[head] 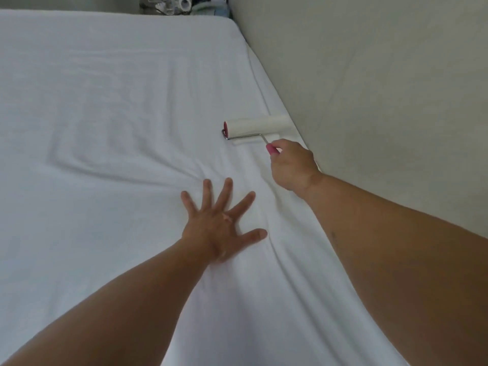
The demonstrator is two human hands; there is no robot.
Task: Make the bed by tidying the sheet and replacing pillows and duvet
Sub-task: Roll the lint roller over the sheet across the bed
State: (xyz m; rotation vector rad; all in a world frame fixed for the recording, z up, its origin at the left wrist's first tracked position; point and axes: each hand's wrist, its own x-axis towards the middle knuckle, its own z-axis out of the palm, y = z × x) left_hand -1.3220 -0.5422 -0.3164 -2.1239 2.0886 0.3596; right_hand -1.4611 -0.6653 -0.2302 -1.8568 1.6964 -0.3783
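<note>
Status: left hand point(221, 225) splayed flat, pinning sheet point(105, 114) at centre; right hand point(293, 165) clenched round lint roller point(254, 124) handle at 2 o'clock, beside wall point(369, 75). Risk: sticky roll likely drags slack cloth, deepening folds at the palm's 12 o'clock.

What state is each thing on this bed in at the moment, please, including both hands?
sheet: spread over the mattress, creased around the left hand.
lint roller: roll resting on the sheet beside the wall.
left hand: flat, fingers spread, pressing on the sheet.
right hand: fingers curled round the lint roller's pink handle.
</note>
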